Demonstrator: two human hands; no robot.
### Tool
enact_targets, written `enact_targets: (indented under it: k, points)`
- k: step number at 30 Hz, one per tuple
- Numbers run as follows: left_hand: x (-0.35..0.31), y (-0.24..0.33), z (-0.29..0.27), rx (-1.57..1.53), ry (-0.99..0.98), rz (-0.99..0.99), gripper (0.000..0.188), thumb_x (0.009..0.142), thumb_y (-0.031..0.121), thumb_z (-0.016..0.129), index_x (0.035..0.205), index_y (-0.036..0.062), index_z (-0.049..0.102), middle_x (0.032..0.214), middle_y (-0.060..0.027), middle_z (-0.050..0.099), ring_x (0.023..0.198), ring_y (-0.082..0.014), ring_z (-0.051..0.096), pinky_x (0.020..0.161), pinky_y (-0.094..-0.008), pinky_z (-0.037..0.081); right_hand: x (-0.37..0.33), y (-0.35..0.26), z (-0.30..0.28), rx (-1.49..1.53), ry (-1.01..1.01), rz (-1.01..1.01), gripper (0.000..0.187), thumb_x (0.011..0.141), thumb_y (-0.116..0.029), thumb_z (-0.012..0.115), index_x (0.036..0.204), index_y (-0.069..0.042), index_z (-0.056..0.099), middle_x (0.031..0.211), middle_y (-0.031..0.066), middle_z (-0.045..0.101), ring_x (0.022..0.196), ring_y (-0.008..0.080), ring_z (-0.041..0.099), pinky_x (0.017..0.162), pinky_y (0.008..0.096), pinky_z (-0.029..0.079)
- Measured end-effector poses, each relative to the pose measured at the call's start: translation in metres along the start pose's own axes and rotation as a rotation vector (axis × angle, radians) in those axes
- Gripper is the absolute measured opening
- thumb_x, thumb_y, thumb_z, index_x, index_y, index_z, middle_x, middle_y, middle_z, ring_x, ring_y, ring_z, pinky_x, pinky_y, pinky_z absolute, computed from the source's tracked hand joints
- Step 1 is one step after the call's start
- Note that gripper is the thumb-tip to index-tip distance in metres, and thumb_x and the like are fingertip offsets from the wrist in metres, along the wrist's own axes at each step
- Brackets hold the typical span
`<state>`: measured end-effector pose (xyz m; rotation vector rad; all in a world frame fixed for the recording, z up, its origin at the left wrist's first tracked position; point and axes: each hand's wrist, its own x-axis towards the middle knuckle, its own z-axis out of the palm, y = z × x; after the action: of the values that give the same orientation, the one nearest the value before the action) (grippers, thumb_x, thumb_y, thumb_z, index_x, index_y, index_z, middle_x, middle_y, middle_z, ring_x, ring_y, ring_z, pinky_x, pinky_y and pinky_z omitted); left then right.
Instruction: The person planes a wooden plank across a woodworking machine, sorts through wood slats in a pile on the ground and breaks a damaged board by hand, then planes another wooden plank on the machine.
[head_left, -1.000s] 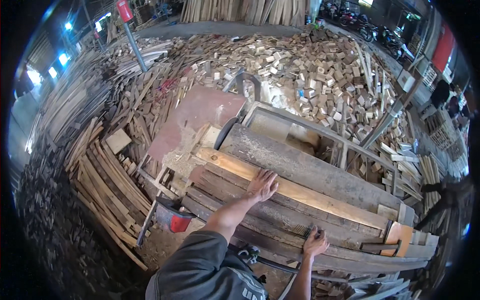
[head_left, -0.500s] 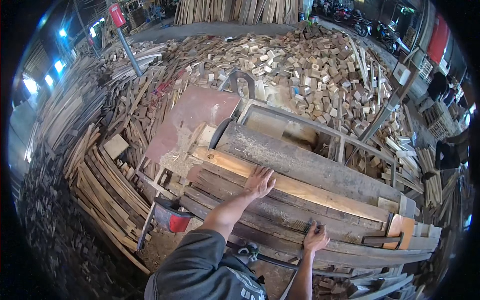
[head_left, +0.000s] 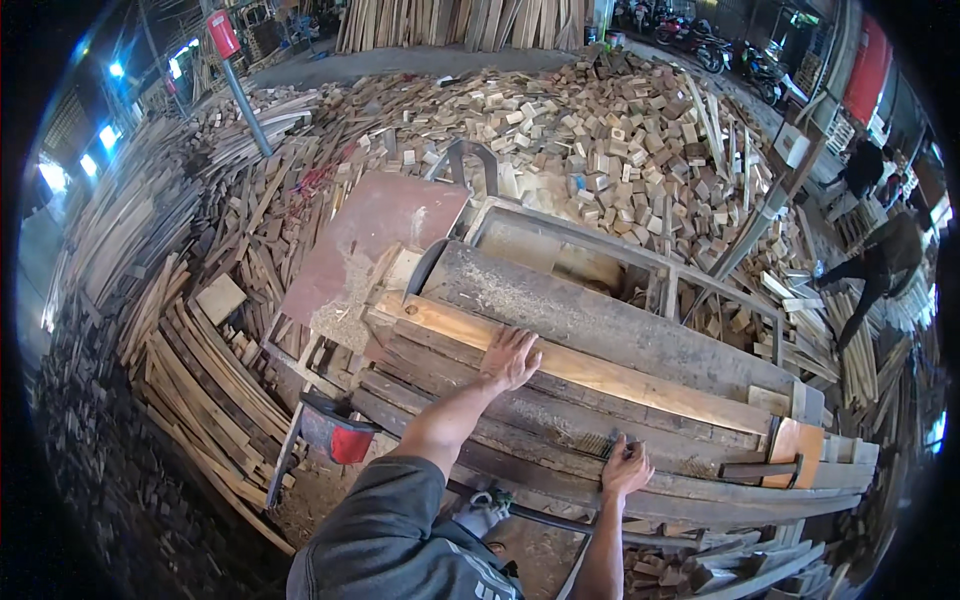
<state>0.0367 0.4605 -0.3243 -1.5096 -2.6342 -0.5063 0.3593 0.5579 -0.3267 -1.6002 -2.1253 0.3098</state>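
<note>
A long light-brown board [head_left: 600, 378] lies along the slatted wooden bench [head_left: 530, 415], its left end beside a dark curved blade [head_left: 428, 266]. My left hand [head_left: 512, 358] rests flat on the board's near edge, fingers stretched out and holding nothing. Nearer to me and to the right, my right hand [head_left: 627, 468] is closed at the bench's front part. A small dark piece pokes up at its fingers, but I cannot make out what it is. Next to this hand, a dark ridged patch [head_left: 596, 443] shows on the slats. An orange-brown block [head_left: 793, 450] with a dark handle-like bar stands by the board's right end.
Sawdust lies on a reddish-brown panel [head_left: 375, 235] left of the blade. A wide grey plank [head_left: 600, 315] runs behind the board. Beyond it spreads a heap of wood offcuts [head_left: 620, 150]. Curved strips [head_left: 215, 375] are stacked at left. A person [head_left: 880, 265] bends at far right.
The view has shifted slightly. Both hands keep nearly the same places on the board and bench. At far right, the other person's body and legs have come further into sight.
</note>
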Motion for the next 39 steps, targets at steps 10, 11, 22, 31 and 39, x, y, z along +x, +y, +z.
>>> enact_targets:
  k: [10, 11, 22, 31, 39]
  points:
    - [0.003, -0.001, 0.000, -0.063, 0.055, 0.039, 0.052, 0.097, 0.042, 0.047, 0.134, 0.0057, 0.052, 0.134, -0.0161, 0.056, 0.130, -0.0309, 0.047, 0.117, -0.0507, 0.027, -0.002, 0.003, 0.004, -0.032, 0.082, -0.054, 0.039, 0.092, -0.047, 0.060, 0.091, -0.009, 0.070, 0.084, 0.0129, 0.071, 0.083, 0.0348, 0.066, 0.084, 0.0501, 0.044]
    - [0.004, -0.004, 0.001, -0.072, 0.056, 0.077, 0.052, 0.097, 0.042, 0.047, 0.134, 0.0057, 0.052, 0.134, -0.0161, 0.056, 0.130, -0.0309, 0.047, 0.117, -0.0507, 0.027, -0.003, 0.001, 0.004, -0.039, 0.083, -0.083, 0.038, 0.092, -0.046, 0.059, 0.092, -0.010, 0.070, 0.085, 0.0129, 0.071, 0.083, 0.0348, 0.066, 0.085, 0.0506, 0.044]
    - [-0.002, -0.002, 0.002, -0.088, 0.180, 0.107, 0.052, 0.087, 0.046, 0.062, 0.122, 0.0066, 0.060, 0.124, -0.0146, 0.063, 0.125, -0.0343, 0.049, 0.111, -0.0528, 0.032, -0.003, -0.003, -0.006, 0.000, 0.039, -0.044, 0.031, 0.089, -0.043, 0.061, 0.097, -0.014, 0.071, 0.093, 0.0140, 0.071, 0.094, 0.0325, 0.066, 0.090, 0.0480, 0.043]
    - [0.065, -0.029, -0.028, -0.180, -0.417, 0.077, 0.074, 0.077, 0.068, 0.066, 0.123, 0.0104, 0.065, 0.127, -0.0203, 0.063, 0.121, -0.0366, 0.057, 0.101, -0.0455, 0.047, -0.003, -0.028, -0.019, 0.012, -0.020, 0.027, 0.034, 0.089, -0.044, 0.061, 0.099, -0.013, 0.070, 0.093, 0.0112, 0.072, 0.097, 0.0316, 0.065, 0.090, 0.0449, 0.043]
    - [0.110, -0.033, -0.021, -0.227, -0.818, 0.280, 0.087, 0.068, 0.068, 0.075, 0.130, 0.0076, 0.063, 0.128, -0.0196, 0.064, 0.120, -0.0347, 0.060, 0.103, -0.0440, 0.046, -0.001, -0.028, -0.019, -0.045, -0.054, 0.074, 0.037, 0.089, -0.047, 0.060, 0.104, -0.015, 0.071, 0.093, 0.0110, 0.072, 0.093, 0.0305, 0.067, 0.089, 0.0443, 0.043]
